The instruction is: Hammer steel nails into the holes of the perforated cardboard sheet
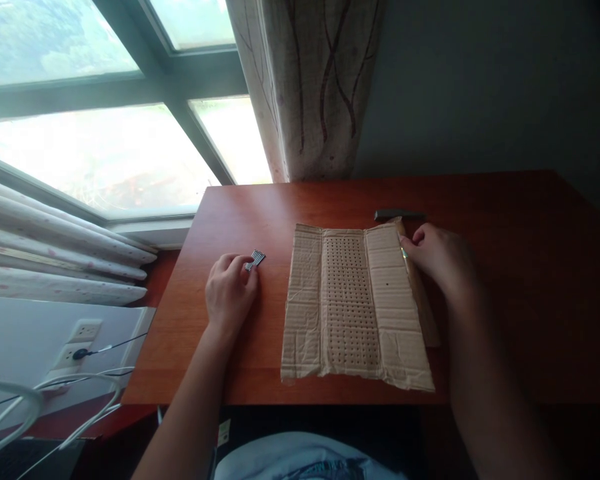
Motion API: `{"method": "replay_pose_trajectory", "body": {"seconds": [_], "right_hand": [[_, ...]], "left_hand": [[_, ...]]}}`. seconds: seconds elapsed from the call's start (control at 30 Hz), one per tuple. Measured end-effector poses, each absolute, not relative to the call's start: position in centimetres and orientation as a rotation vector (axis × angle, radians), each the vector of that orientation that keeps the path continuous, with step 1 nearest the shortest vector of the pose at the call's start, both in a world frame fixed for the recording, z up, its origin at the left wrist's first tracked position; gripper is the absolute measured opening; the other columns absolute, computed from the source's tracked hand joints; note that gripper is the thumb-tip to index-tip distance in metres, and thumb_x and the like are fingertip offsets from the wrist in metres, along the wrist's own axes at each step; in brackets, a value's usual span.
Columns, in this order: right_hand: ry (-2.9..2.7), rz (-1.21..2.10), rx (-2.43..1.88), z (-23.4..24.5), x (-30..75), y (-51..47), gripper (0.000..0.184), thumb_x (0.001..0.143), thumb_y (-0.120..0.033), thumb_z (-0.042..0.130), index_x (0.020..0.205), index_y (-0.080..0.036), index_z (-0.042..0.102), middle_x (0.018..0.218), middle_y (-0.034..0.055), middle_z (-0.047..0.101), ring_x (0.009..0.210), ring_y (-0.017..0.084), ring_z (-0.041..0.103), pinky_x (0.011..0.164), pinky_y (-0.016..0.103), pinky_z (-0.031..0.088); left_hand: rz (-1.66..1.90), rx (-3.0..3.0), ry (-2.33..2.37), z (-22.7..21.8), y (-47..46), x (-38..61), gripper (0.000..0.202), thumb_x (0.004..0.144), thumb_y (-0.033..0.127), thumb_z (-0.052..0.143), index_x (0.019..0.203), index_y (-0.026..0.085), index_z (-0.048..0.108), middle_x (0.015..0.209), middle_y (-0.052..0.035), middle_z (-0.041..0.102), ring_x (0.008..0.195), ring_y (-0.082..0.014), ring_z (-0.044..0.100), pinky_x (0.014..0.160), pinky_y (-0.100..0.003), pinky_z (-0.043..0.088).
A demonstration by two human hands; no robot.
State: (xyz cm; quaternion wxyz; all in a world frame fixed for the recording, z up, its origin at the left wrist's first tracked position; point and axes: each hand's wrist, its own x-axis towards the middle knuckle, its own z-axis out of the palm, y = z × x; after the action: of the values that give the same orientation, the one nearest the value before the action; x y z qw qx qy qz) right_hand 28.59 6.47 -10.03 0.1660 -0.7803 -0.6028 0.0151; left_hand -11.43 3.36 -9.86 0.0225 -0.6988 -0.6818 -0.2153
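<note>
My left hand pinches a small black-and-white striped piece between thumb and forefinger at the tabletop; what it is made of is too small to tell. To its right a creased brown cardboard sheet lies unfolded, its middle panel punched with rows of small holes. Under its right edge lies what looks like a hammer, with a dark head and a light wooden handle partly covered by the cardboard. My right hand is closed around the handle near the head, its thumb at the cardboard's edge.
The reddish-brown wooden table stretches off to the right. A window and curtain stand behind it. At the lower left are a wall socket with a plug and loose white cables.
</note>
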Motion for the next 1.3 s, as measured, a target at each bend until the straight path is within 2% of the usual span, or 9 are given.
{"method": "replay_pose_trajectory", "body": {"seconds": [0.1, 0.27, 0.43, 0.93, 1.13, 1.3], "right_hand": [[-1.749, 0.087, -2.334, -10.8, 28.7, 6.7, 0.032, 0.077, -0.054, 0.067, 0.076, -0.022, 0.067, 0.069, 0.0118, 0.071, 0.061, 0.029, 0.065, 0.056, 0.037, 0.043], [-1.840, 0.142, -2.415, -10.8, 28.1, 6.8, 0.036, 0.079, -0.052, 0.061, 0.093, -0.020, 0.070, 0.085, 0.0161, 0.075, 0.070, 0.031, 0.069, 0.059, 0.038, 0.044], [-1.868, 0.158, -2.439, -10.3, 27.8, 6.8, 0.038, 0.081, -0.052, 0.058, 0.095, -0.019, 0.070, 0.088, 0.0170, 0.076, 0.073, 0.032, 0.070, 0.057, 0.037, 0.043], [-1.856, 0.381, -2.561, -8.7, 27.0, 6.7, 0.040, 0.089, -0.047, 0.052, 0.111, -0.017, 0.066, 0.110, 0.0192, 0.074, 0.102, 0.037, 0.069, 0.074, 0.039, 0.045], [-1.862, 0.373, -2.547, -8.7, 26.9, 6.6, 0.039, 0.089, -0.047, 0.051, 0.109, -0.016, 0.066, 0.105, 0.0204, 0.074, 0.099, 0.037, 0.070, 0.074, 0.040, 0.045], [-1.858, 0.350, -2.517, -9.0, 26.9, 6.7, 0.036, 0.088, -0.044, 0.052, 0.108, -0.017, 0.065, 0.106, 0.0199, 0.074, 0.099, 0.037, 0.070, 0.073, 0.040, 0.046]], "left_hand": [[-0.553, -2.149, -2.075, -9.6, 3.2, -11.3, 0.018, 0.093, 0.033, 0.056, 0.097, 0.023, 0.071, 0.097, -0.0069, 0.067, 0.093, -0.0275, 0.062, 0.078, -0.037, 0.046], [-0.395, -2.186, -2.059, -9.1, 3.6, -10.6, 0.020, 0.093, 0.033, 0.054, 0.088, 0.023, 0.070, 0.086, -0.0066, 0.065, 0.087, -0.0271, 0.062, 0.069, -0.037, 0.043], [-0.324, -2.189, -2.046, -9.0, 3.8, -10.2, 0.022, 0.094, 0.034, 0.053, 0.090, 0.023, 0.071, 0.090, -0.0086, 0.065, 0.088, -0.0284, 0.060, 0.066, -0.037, 0.042], [-0.096, -2.147, -2.088, -8.1, 3.6, -9.6, 0.032, 0.099, 0.037, 0.045, 0.090, 0.022, 0.072, 0.092, -0.0077, 0.067, 0.088, -0.0253, 0.063, 0.064, -0.035, 0.037], [0.053, -2.272, -1.992, -7.1, 4.0, -9.6, 0.032, 0.100, 0.029, 0.042, 0.089, 0.020, 0.070, 0.091, -0.0094, 0.068, 0.082, -0.0261, 0.065, 0.066, -0.036, 0.037], [0.237, -2.377, -1.896, -6.3, 4.3, -8.9, 0.023, 0.095, 0.022, 0.046, 0.088, 0.017, 0.068, 0.092, -0.0122, 0.069, 0.084, -0.0287, 0.067, 0.069, -0.036, 0.039]]}}
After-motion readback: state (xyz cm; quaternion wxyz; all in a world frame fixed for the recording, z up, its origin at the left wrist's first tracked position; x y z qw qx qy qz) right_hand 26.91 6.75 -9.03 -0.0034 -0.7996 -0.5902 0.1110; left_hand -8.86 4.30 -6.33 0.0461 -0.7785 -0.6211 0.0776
